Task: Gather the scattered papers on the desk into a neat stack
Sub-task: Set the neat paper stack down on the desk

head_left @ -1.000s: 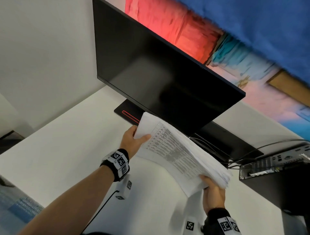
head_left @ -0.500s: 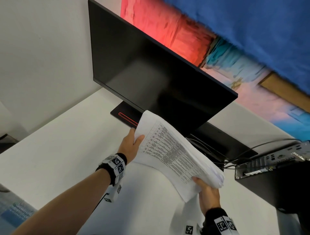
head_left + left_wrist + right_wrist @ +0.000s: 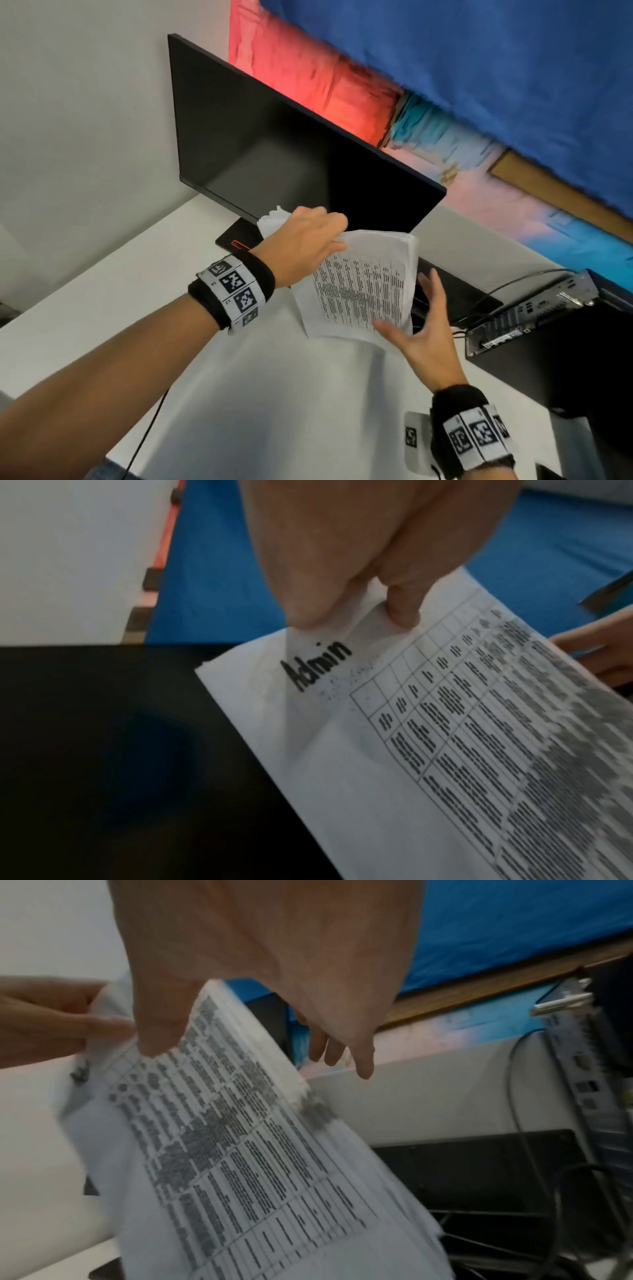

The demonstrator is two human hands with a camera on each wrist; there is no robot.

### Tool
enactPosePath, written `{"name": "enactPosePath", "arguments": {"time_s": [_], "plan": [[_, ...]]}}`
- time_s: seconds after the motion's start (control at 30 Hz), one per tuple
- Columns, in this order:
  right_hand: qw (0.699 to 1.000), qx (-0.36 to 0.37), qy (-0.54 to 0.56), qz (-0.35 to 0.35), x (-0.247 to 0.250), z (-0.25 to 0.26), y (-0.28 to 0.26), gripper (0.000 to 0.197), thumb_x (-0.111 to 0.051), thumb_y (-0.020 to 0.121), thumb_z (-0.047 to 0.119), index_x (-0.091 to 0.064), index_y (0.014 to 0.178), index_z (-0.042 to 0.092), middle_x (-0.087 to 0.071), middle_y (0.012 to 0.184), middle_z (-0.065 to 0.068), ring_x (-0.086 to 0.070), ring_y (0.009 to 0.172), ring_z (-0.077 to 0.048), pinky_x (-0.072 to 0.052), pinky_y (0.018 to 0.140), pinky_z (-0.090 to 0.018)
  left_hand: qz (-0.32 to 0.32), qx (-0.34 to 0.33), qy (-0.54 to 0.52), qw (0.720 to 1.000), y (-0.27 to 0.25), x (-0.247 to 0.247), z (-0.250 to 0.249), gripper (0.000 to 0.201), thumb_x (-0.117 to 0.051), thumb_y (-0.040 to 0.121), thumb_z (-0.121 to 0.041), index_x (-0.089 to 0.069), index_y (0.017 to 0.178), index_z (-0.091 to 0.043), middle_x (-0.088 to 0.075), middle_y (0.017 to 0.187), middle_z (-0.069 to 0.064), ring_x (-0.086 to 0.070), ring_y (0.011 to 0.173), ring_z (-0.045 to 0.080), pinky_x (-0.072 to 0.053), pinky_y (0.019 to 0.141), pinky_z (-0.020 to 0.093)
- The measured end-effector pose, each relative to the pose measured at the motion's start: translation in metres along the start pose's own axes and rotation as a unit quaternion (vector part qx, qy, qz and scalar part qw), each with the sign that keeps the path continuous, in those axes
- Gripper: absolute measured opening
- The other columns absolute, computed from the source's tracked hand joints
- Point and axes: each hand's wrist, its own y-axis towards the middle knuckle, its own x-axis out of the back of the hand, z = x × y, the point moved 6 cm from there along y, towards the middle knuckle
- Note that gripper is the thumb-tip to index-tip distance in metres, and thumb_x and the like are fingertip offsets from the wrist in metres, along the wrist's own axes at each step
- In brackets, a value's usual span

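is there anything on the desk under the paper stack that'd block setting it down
Nothing visible does. The left hand pinches the top of the paper stack, the open right hand at its lower corner. The white desk below shows bare; the monitor base and cables lie behind.

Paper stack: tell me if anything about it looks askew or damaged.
The paper stack isn't squared: sheet edges fan out unevenly along its right side, and a crumpled corner pokes up behind the left hand pinching its top. The right hand is open at the lower edge.
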Motion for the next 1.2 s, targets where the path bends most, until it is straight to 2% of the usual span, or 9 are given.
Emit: {"name": "enactPosePath", "arguments": {"time_s": [0.17, 0.3, 0.4, 0.5, 0.57, 0.7, 0.8, 0.93, 1.2], "plan": [[0.996, -0.003, 0.094, 0.006, -0.009, 0.003, -0.006, 0.053, -0.075, 0.085, 0.027, -0.060, 0.135, 0.020, -0.071, 0.125, 0.004, -0.067, 0.116, -0.014, -0.057, 0.095, -0.040, -0.015, -0.055, 0.012, 0.998, 0.011, 0.025, -0.024, 0.028, -0.054, 0.099, -0.022, -0.032, 0.081, -0.019, -0.038, 0.075, -0.006, -0.034, 0.069, 0.016, -0.027, 0.075, 0.029], [0.989, 0.011, 0.144, -0.023, -0.011, 0.018, -0.020, 0.029, -0.063, 0.095, 0.015, -0.069, 0.124, 0.012, -0.074, 0.113, 0.009, -0.070, 0.106, -0.006, -0.058, 0.082, -0.019, -0.106, -0.033, -0.012, 0.994, 0.008, 0.038, -0.027, 0.019, -0.057, 0.096, -0.029, -0.047, 0.087, -0.016, -0.051, 0.084, -0.004, -0.044, 0.081, 0.016, -0.039, 0.088, 0.040], [0.983, -0.006, 0.181, -0.034, -0.011, 0.017, -0.026, 0.027, -0.059, 0.098, 0.009, -0.067, 0.123, 0.009, -0.073, 0.112, 0.007, -0.071, 0.098, 0.002, -0.055, 0.072, -0.011, -0.193, 0.082, -0.053, 0.976, -0.008, 0.036, -0.010, 0.064, -0.070, 0.083, -0.045, -0.048, 0.133, -0.011, -0.051, 0.138, -0.001, -0.045, 0.128, 0.019, -0.026, 0.117, 0.051], [0.972, -0.041, 0.227, -0.043, -0.010, 0.002, -0.035, 0.027, -0.060, 0.097, 0.011, -0.069, 0.123, 0.013, -0.078, 0.111, 0.002, -0.074, 0.102, -0.007, -0.059, 0.081, -0.024, -0.227, 0.293, -0.195, 0.908, -0.052, 0.010, 0.021, 0.106, -0.079, 0.072, -0.052, -0.023, 0.150, -0.008, -0.029, 0.155, 0.006, -0.029, 0.143, 0.022, -0.025, 0.120, 0.041], [0.963, -0.059, 0.259, -0.038, -0.014, -0.008, -0.041, 0.025, -0.060, 0.097, 0.009, -0.070, 0.118, 0.020, -0.078, 0.111, 0.008, -0.074, 0.103, -0.011, -0.060, 0.083, -0.029, -0.154, 0.403, -0.290, 0.854, -0.086, -0.023, 0.037, 0.106, -0.076, 0.076, -0.051, -0.016, 0.154, -0.010, -0.026, 0.159, 0.008, -0.028, 0.145, 0.021, -0.025, 0.120, 0.039], [0.935, -0.115, 0.336, 0.009, -0.044, -0.017, -0.048, 0.029, -0.056, 0.096, 0.005, -0.066, 0.118, 0.021, -0.079, 0.111, 0.005, -0.075, 0.103, -0.014, -0.060, 0.084, -0.033, 0.045, 0.467, -0.400, 0.788, -0.137, -0.065, 0.027, 0.056, -0.050, 0.096, -0.051, -0.041, 0.143, -0.021, -0.051, 0.131, -0.016, -0.047, 0.119, 0.006, -0.037, 0.102, 0.028], [0.920, -0.167, 0.354, 0.014, -0.076, -0.025, -0.048, 0.035, -0.063, 0.092, 0.012, -0.065, 0.127, 0.014, -0.076, 0.119, -0.006, -0.072, 0.110, -0.026, -0.055, 0.095, -0.048, 0.014, 0.436, -0.424, 0.794, -0.159, -0.068, 0.039, 0.039, -0.046, 0.102, -0.040, -0.060, 0.131, -0.017, -0.068, 0.121, -0.011, -0.064, 0.109, 0.006, -0.047, 0.105, 0.034], [0.906, -0.231, 0.354, 0.013, -0.126, -0.032, -0.040, 0.037, -0.061, 0.096, 0.008, -0.062, 0.133, 0.006, -0.075, 0.119, -0.013, -0.072, 0.109, -0.032, -0.052, 0.097, -0.056, -0.047, 0.440, -0.359, 0.822, -0.181, -0.054, 0.078, 0.028, -0.050, 0.102, -0.025, -0.064, 0.120, -0.009, -0.072, 0.112, 0.002, -0.068, 0.099, 0.015, -0.051, 0.085, 0.026], [0.921, -0.262, 0.270, 0.103, -0.195, -0.020, -0.027, 0.020, -0.066, 0.095, 0.018, -0.068, 0.109, 0.004, -0.077, 0.106, -0.012, -0.075, 0.095, -0.026, -0.058, 0.084, -0.033, -0.035, 0.494, -0.263, 0.828, -0.244, 0.018, 0.191, 0.017, -0.061, 0.097, -0.025, -0.069, 0.089, -0.013, -0.068, 0.076, -0.007, -0.060, 0.061, 0.002, -0.044, 0.059, 0.015]]}}
